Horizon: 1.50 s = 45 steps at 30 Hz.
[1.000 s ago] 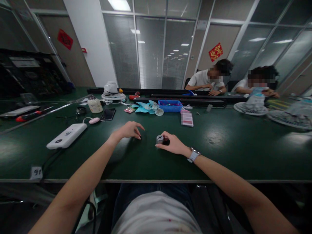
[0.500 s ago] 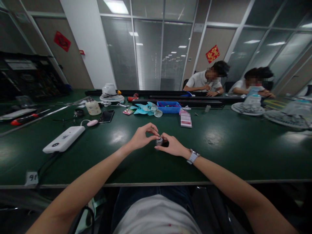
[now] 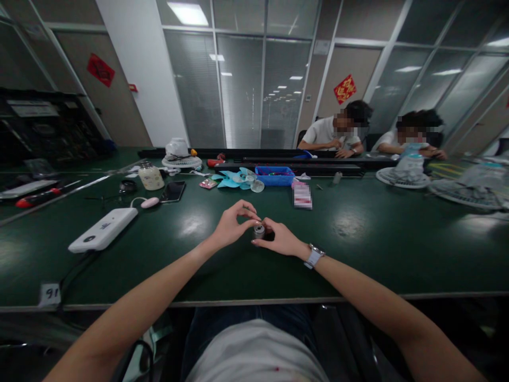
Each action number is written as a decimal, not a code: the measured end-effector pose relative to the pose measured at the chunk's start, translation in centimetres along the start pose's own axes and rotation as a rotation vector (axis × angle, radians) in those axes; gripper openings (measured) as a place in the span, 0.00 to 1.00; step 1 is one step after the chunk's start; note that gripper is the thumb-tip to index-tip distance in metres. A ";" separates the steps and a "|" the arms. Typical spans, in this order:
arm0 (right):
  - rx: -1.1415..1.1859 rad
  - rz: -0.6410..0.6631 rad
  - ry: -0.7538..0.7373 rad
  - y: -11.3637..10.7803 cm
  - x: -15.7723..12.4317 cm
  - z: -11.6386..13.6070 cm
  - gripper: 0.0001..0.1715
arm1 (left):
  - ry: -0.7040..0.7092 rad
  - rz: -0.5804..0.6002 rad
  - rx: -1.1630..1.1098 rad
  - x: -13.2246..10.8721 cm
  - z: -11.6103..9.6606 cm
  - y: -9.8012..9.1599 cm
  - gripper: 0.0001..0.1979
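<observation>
A small round metal part (image 3: 259, 231) stands on the green table (image 3: 222, 276), in front of my body. My right hand (image 3: 280, 237) is closed round it, with the thumb on the near side and the fingers behind. From the left, my left hand (image 3: 235, 224) reaches to the top of the part with thumb and fingertips pinched together. Whatever lies between those fingertips is too small to make out. The watch (image 3: 315, 255) is on my right wrist.
Behind my hands are blue fan blades (image 3: 234, 179), a blue tray (image 3: 275, 176) and a pink-and-white packet (image 3: 303, 195). A white power bank (image 3: 104, 229), phone (image 3: 173, 191) and bottle (image 3: 151, 176) lie left. Two people sit across, near fan parts (image 3: 409, 172).
</observation>
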State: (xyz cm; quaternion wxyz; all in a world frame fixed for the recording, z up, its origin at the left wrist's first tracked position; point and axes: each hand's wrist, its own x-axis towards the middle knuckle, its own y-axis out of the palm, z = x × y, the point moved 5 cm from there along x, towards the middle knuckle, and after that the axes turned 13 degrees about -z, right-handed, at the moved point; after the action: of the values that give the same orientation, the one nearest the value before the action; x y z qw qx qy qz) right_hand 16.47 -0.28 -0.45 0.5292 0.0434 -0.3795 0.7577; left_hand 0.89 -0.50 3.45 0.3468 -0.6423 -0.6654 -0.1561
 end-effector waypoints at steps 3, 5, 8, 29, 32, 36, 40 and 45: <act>-0.016 -0.009 -0.002 -0.1 0.0 0.0 0.21 | -0.015 0.048 -0.011 -0.2 0.0 0.3 0.12; -0.022 -0.008 0.000 -0.1 0.0 0.1 0.21 | -0.007 0.067 0.005 -0.4 -0.1 0.4 0.12; -0.037 -0.003 -0.004 -0.2 0.0 0.3 0.21 | -0.001 0.083 0.036 -0.5 -0.2 0.5 0.12; -0.012 -0.007 -0.024 0.0 0.0 -0.2 0.22 | -0.148 0.172 -0.012 -0.4 0.4 0.4 0.28; -0.006 -0.011 -0.023 0.0 0.0 -0.2 0.21 | -0.179 0.160 -0.018 -0.4 0.8 0.4 0.28; -0.004 -0.005 -0.009 -0.1 0.0 0.1 0.20 | -0.247 0.166 -0.079 -0.4 1.6 0.5 0.24; 0.003 0.000 -0.007 -0.1 0.0 0.3 0.20 | -0.265 0.185 -0.076 -0.2 1.9 0.4 0.22; -0.012 -0.006 -0.002 -0.1 0.0 0.1 0.21 | -0.190 0.186 -0.023 -0.3 1.3 0.4 0.22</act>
State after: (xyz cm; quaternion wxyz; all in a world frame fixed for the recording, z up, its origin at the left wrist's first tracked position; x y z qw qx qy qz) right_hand 16.53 -0.33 -0.30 0.5313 0.0422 -0.3844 0.7538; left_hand 0.90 0.19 2.20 0.2879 -0.7170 -0.6310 -0.0692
